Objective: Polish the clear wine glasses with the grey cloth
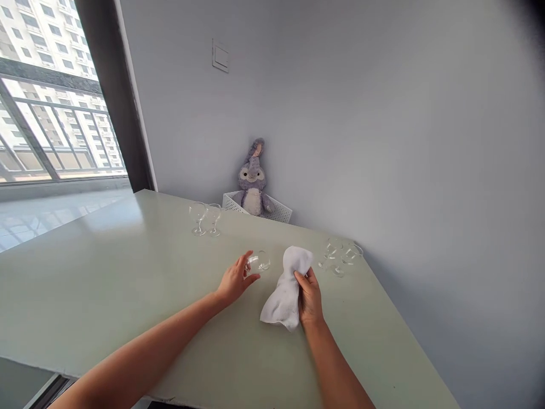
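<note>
"What do we hold?"

"Our left hand (233, 279) curls partly open round a tipped wine glass (259, 261); our right hand (310, 298) grips a white towel (284, 292) over the pale green table (85, 284)."

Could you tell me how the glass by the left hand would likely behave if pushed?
The stemmed glass is probably fragile, its walls looking thin. Its round bowl and slender stem suggest it would tip or roll easily.

Prob. apt: plush toy (252, 184), high-rise window (55, 113).
</note>
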`<action>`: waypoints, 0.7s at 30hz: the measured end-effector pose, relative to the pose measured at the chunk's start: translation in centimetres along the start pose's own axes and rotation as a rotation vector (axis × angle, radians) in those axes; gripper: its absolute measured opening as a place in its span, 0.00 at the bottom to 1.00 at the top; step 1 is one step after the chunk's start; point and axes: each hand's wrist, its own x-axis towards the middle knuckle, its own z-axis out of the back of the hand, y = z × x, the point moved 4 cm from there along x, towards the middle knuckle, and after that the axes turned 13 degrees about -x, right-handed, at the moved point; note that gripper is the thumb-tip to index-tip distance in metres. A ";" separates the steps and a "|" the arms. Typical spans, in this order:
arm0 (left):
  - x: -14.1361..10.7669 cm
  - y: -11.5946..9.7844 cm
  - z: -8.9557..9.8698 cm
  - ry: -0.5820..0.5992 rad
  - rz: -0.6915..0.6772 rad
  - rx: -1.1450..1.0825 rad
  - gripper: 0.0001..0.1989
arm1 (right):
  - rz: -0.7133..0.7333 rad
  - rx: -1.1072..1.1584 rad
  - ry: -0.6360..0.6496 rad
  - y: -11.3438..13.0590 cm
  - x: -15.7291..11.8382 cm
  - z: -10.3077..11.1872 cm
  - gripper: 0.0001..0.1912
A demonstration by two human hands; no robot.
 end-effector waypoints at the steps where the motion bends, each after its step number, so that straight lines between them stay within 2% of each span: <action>1: -0.2 0.0 -0.2 0.007 -0.027 0.044 0.28 | 0.021 -0.026 0.036 0.2 -0.4 -0.6 0.18; 6: -0.7 -0.1 -0.2 0.005 -0.132 0.164 0.26 | 0.110 -0.381 0.380 -0.4 -2.9 -4.2 0.20; 8: -0.8 -0.2 0.1 0.019 -0.168 0.188 0.27 | 0.158 -0.539 0.433 -0.8 -3.2 -4.7 0.22; 11: -1.1 -0.7 0.3 0.103 -0.295 0.233 0.26 | 0.165 -0.677 0.487 -1.1 -3.0 -4.5 0.17; 15: -1.6 -1.7 -0.2 0.207 -0.422 0.266 0.23 | 0.097 -0.648 0.548 -1.7 -2.7 -4.2 0.13; 18: -1.5 -2.2 -0.3 0.222 -0.414 0.286 0.23 | 0.002 -0.530 0.552 -2.7 -2.6 -4.2 0.15; 21: -1.3 -2.9 0.1 0.184 -0.412 0.345 0.25 | -0.137 -0.337 0.495 -3.5 -2.1 -4.1 0.16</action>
